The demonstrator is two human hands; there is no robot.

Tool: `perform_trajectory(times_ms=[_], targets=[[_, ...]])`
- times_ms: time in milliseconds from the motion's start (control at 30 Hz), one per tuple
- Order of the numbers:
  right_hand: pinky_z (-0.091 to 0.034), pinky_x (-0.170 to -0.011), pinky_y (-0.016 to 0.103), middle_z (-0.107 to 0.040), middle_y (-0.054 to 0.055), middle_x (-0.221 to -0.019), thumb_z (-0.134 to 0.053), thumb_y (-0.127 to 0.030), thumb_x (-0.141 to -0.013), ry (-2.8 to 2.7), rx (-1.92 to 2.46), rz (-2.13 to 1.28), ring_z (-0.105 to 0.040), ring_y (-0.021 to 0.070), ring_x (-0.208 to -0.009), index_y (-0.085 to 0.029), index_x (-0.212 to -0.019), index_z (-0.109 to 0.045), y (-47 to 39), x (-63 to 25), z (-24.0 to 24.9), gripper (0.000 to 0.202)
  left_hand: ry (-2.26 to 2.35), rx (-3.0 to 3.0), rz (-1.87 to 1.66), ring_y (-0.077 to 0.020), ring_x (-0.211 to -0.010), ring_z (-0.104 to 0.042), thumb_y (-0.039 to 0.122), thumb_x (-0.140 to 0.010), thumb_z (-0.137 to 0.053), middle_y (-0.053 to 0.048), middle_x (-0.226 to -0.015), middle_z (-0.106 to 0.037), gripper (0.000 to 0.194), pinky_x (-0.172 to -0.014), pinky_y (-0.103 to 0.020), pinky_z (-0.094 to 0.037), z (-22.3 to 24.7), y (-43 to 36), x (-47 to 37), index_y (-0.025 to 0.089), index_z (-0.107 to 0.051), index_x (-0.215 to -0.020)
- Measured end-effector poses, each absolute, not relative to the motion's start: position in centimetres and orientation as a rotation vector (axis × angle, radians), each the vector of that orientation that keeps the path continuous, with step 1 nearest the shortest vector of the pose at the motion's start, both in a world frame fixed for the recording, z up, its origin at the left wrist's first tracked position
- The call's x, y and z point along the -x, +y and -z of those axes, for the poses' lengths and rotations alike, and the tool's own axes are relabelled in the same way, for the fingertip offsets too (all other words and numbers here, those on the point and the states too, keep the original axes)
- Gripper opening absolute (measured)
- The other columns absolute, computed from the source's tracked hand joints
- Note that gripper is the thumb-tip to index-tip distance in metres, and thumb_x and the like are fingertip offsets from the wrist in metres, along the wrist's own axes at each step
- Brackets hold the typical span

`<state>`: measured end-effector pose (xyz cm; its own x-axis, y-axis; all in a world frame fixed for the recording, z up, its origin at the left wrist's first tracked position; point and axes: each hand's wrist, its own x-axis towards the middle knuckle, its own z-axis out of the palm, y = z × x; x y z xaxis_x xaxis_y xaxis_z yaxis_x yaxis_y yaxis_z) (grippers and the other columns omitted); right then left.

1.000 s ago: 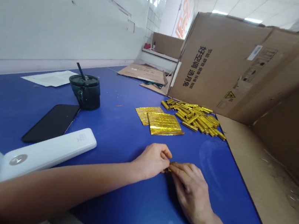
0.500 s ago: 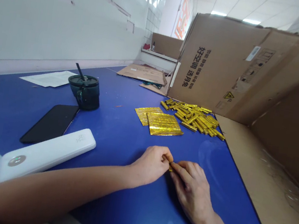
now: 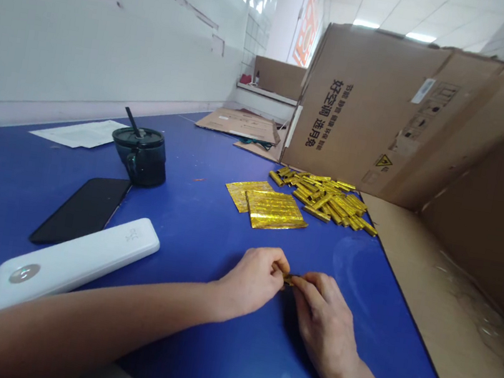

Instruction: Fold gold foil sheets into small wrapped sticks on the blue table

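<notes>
Between the fingertips of both hands is a small gold foil paper roll [image 3: 288,279], low over the blue table; most of it is hidden by the fingers. My left hand [image 3: 257,281] pinches its left end, with thumb and forefinger pressed together. On the other end, my right hand [image 3: 326,310] is closed, its forefinger and thumb along the roll. Just beyond the hands lie flat gold foil sheets [image 3: 275,210], one stack overlapping another. Behind them, to the right, a loose pile of rolled gold foil tubes [image 3: 333,201] sits near the table's right edge.
A dark lidded cup with a straw [image 3: 145,160], a black phone [image 3: 82,211] and a long white device [image 3: 79,264] stand at the left. Paper [image 3: 78,131] lies by the wall. A large open cardboard box [image 3: 367,118] borders the right edge; flat cardboard [image 3: 238,124] lies behind.
The fingers of my right hand have shifted slightly on the gold roll, and a little more of it shows between the hands. The sheets and the pile are unchanged.
</notes>
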<state>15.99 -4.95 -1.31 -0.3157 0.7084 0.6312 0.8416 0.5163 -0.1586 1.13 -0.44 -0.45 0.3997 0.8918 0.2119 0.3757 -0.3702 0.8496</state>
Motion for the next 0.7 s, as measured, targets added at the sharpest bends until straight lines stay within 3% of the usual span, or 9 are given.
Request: perform_trajectory(times_ms=[300, 500, 700], targets=[[-0.038, -0.065, 0.029, -0.062, 0.006, -0.083, -0.043, -0.016, -0.083, -2.157, 1.243, 0.259, -0.05, 0.0175, -0.075, -0.018, -0.089, -0.059, -4.95, -15.85, 0.54, 0.017, 1.041, -2.122, -0.948, -0.0113, -0.068, -0.054, 0.004, -0.065, -0.039, 0.0, -0.072, -0.058, 0.023, -0.064, -0.021, -0.042, -0.16, -1.03, -1.0, 0.017, -0.057, -0.072], [-0.036, -0.061, 0.028, -0.057, 0.005, -0.073, -0.042, -0.02, -0.083, -2.092, 1.315, 0.27, -0.05, 0.0162, -0.067, -0.018, -0.079, -0.056, -4.8, -16.05, 1.04, 0.014, 1.004, -2.066, -0.928, -0.0106, -0.065, -0.054, 0.004, -0.062, -0.04, 0.001, -0.073, -0.058, 0.025, -0.062, -0.02, -0.042, -0.29, -0.96, -0.99, 0.018, -0.057, -0.073], [-0.035, -0.059, 0.027, -0.056, 0.005, -0.073, -0.042, -0.018, -0.083, -2.088, 1.311, 0.279, -0.049, 0.0155, -0.066, -0.019, -0.08, -0.057, -4.92, -16.08, 1.02, 0.015, 0.892, -1.965, -0.894, -0.01, -0.062, -0.056, 0.006, -0.067, -0.041, 0.002, -0.069, -0.059, 0.021, -0.059, -0.02, -0.043, 0.25, -0.67, -0.99, 0.017, -0.056, -0.078]])
